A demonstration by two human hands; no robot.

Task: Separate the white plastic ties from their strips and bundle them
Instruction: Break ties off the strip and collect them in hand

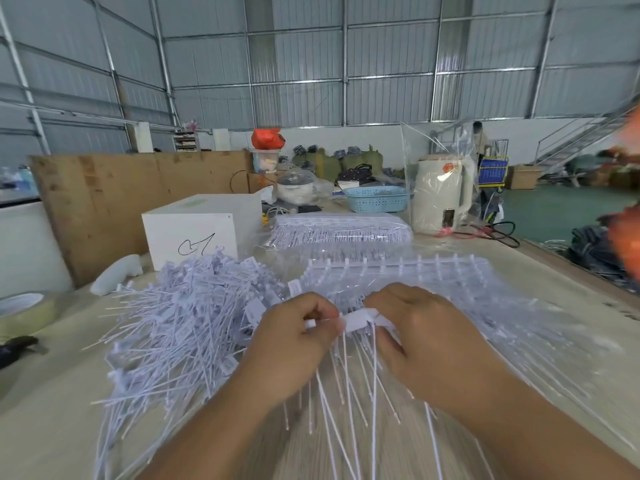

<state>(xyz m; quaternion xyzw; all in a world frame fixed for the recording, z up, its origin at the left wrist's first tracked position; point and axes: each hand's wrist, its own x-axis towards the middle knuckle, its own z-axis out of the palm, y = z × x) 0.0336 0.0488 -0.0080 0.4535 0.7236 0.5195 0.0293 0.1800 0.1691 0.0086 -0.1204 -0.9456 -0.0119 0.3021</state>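
Hands met at the lower centre of the frame: the left hand [298, 344] pinched one end of a white strip of ties [360, 320] between thumb and curled fingers, and the right hand [426, 337] gripped the other end, its fingers folded around the strip. Thin white tails hung from the strip toward the bottom edge, fanning out between the two forearms. Just left of the left hand lay a big loose heap of separated ties [187, 313], their tags and tails pointing every way across the pale table [41, 410]. Behind the hands and off to the right sat unseparated strips [433, 275] in clear wrapping, and farther back, at centre, a wrapped stack of more strips [341, 228]. A white box [194, 230] with a black scribble stood in the middle left, against a brown board [114, 195]. A cream kettle [441, 195] in clear plastic stood to the upper right of centre, with a blue basket [375, 199] beside it. At the far left edge lay a roll of tape [24, 310].
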